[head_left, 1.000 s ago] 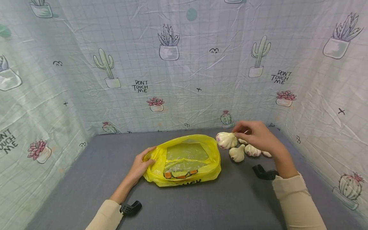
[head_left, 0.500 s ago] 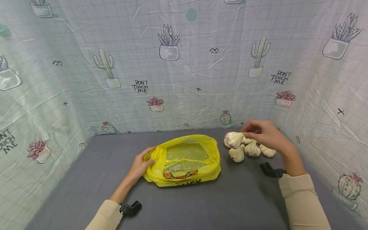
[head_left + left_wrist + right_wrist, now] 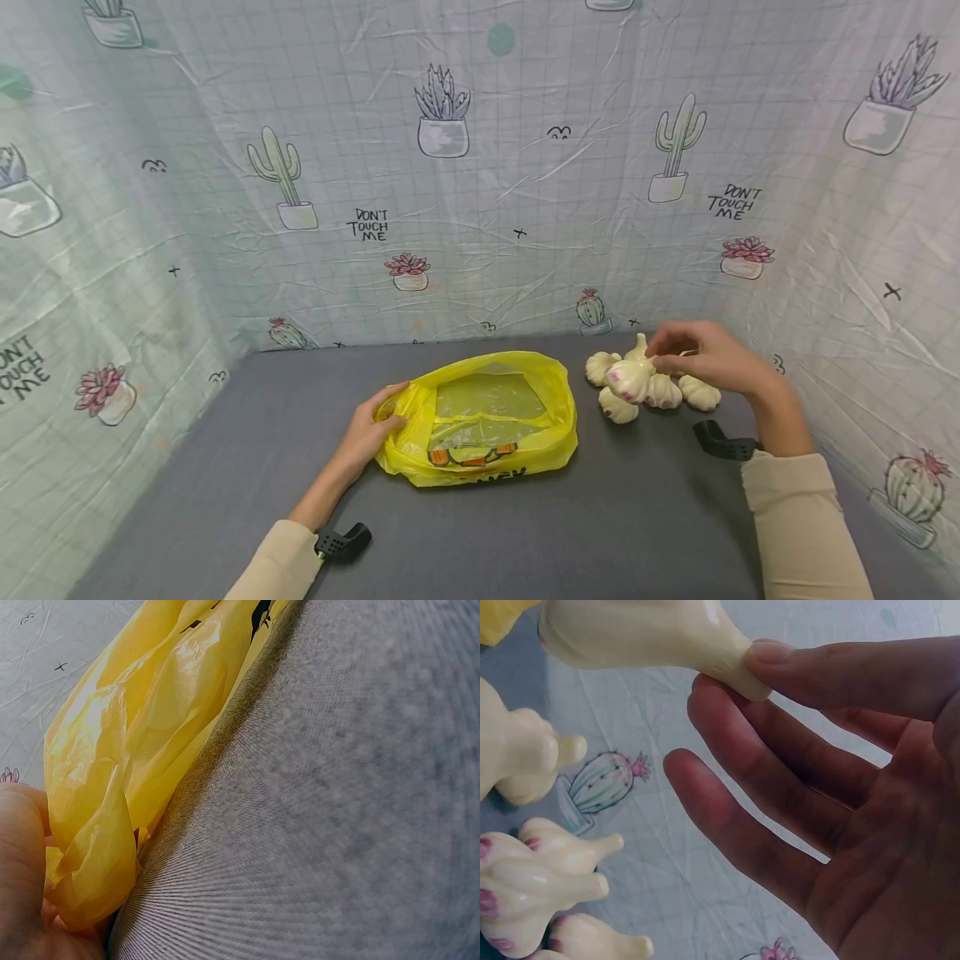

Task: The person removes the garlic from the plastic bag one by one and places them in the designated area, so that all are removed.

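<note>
My left hand (image 3: 367, 429) grips the left side of a yellow plastic bag (image 3: 405, 467), whose wide mouth faces up on the table. In the left wrist view the bag's film (image 3: 150, 727) bunches up against the fingers. My right hand (image 3: 705, 358) pinches a garlic bulb (image 3: 628, 382) by its stem, over a group of other bulbs. The right wrist view shows the thumb and fingers on that stem, with the bulb (image 3: 630, 634) pointing away from the palm. Several more garlic bulbs (image 3: 700, 393) lie close together on the table, partly covered by the held one.
The grey table (image 3: 480, 542) reaches back to a hanging sheet (image 3: 510, 283) printed with cacti, which also closes off both sides. Black wrist cameras (image 3: 723, 442) stick out from both forearms.
My right hand has drawn rightward, away from the bag's edge, with the garlic bulb still pinched, and the bulb is now over the pile. The left hand and bag stay put.
</note>
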Available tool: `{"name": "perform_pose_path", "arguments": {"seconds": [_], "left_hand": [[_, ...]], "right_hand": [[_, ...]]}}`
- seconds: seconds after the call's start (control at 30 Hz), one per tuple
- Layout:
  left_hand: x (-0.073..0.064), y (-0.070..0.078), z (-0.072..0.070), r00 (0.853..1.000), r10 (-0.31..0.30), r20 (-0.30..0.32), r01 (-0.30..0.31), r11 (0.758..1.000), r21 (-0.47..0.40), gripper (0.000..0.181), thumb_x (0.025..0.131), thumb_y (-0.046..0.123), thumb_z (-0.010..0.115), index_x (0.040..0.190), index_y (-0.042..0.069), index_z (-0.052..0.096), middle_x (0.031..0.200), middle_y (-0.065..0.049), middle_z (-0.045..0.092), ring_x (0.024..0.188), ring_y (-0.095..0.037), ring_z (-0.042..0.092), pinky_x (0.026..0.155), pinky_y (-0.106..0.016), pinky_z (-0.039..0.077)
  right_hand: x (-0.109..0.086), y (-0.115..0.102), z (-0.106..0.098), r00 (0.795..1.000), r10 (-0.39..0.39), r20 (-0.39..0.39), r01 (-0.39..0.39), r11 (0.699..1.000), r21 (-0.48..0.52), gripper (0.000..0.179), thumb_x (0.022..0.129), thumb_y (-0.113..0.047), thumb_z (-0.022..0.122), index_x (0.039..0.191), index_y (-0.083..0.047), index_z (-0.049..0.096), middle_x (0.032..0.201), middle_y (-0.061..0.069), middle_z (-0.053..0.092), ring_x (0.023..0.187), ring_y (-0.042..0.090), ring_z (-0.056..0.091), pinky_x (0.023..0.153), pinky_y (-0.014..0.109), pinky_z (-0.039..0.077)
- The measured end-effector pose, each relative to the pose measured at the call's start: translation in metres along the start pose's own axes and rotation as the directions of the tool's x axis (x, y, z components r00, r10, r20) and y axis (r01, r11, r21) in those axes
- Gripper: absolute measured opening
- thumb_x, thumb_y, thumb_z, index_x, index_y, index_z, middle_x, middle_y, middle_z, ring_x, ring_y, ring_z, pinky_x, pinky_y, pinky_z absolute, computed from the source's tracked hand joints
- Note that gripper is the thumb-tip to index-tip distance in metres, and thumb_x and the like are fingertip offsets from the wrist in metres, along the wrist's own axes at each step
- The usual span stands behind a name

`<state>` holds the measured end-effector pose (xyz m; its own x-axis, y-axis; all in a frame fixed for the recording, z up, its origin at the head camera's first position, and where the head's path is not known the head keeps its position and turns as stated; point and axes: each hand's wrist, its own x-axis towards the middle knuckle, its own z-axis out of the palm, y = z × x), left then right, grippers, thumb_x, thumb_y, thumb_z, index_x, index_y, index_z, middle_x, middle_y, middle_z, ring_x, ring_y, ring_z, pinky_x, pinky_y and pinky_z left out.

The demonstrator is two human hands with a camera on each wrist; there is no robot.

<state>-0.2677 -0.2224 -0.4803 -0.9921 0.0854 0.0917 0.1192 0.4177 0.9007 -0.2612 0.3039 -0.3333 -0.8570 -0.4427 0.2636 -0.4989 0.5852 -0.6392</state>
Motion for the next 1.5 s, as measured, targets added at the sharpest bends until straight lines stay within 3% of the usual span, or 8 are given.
{"name": "perform_pose_path", "arguments": {"seconds": [0.33, 0.73, 1.17, 1.5], "left_hand": [[0.0, 0.001, 0.001, 1.0, -0.001, 0.004, 0.001, 1.0, 0.006, 0.059, 0.097, 0.009, 0.062, 0.154, 0.024, 0.051, 0.166, -0.012, 0.038, 0.156, -0.037, 0.029, 0.12, -0.06, 0.033], [-0.002, 0.0, 0.0, 1.0, 0.014, 0.011, -0.014, 1.0, 0.003, 0.059, 0.098, 0.009, 0.061, 0.154, 0.024, 0.051, 0.169, -0.013, 0.033, 0.159, -0.037, 0.02, 0.124, -0.062, 0.025], [0.0, 0.0, 0.0, 1.0, 0.012, 0.018, -0.012, 1.0, -0.016, 0.059, 0.098, 0.008, 0.061, 0.154, 0.024, 0.051, 0.168, -0.011, 0.034, 0.159, -0.036, 0.021, 0.123, -0.061, 0.027], [0.001, -0.002, -0.001, 1.0, 0.019, 0.022, -0.019, 1.0, -0.02, 0.059, 0.098, 0.008, 0.061, 0.154, 0.023, 0.051, 0.168, -0.01, 0.036, 0.159, -0.035, 0.022, 0.122, -0.061, 0.028]], "right_hand": [[-0.003, 0.018, -0.003, 0.991, 0.032, 0.127, -0.048, 0.991, 0.128, 0.009, 0.095, -0.006, 0.069, 0.102, -0.002, 0.072, 0.093, 0.008, 0.073, 0.08, 0.013, 0.07, 0.074, 0.031, 0.058], [0.001, 0.037, 0.0, 0.941, 0.033, 0.336, -0.124, 0.96, 0.253, 0.017, 0.097, -0.004, 0.064, 0.107, 0.009, 0.068, 0.092, 0.007, 0.071, 0.079, 0.019, 0.07, 0.073, 0.035, 0.06], [0.003, 0.05, 0.007, 0.917, -0.061, 0.393, -0.049, 0.964, 0.263, 0.011, 0.094, -0.002, 0.066, 0.102, 0.005, 0.071, 0.081, 0.003, 0.07, 0.069, 0.014, 0.064, 0.064, 0.033, 0.056], [0.005, 0.049, 0.01, 0.908, -0.022, 0.419, -0.074, 0.974, 0.212, 0.01, 0.091, -0.002, 0.069, 0.099, 0.004, 0.072, 0.083, 0.006, 0.073, 0.067, 0.011, 0.062, 0.062, 0.034, 0.055]]}}
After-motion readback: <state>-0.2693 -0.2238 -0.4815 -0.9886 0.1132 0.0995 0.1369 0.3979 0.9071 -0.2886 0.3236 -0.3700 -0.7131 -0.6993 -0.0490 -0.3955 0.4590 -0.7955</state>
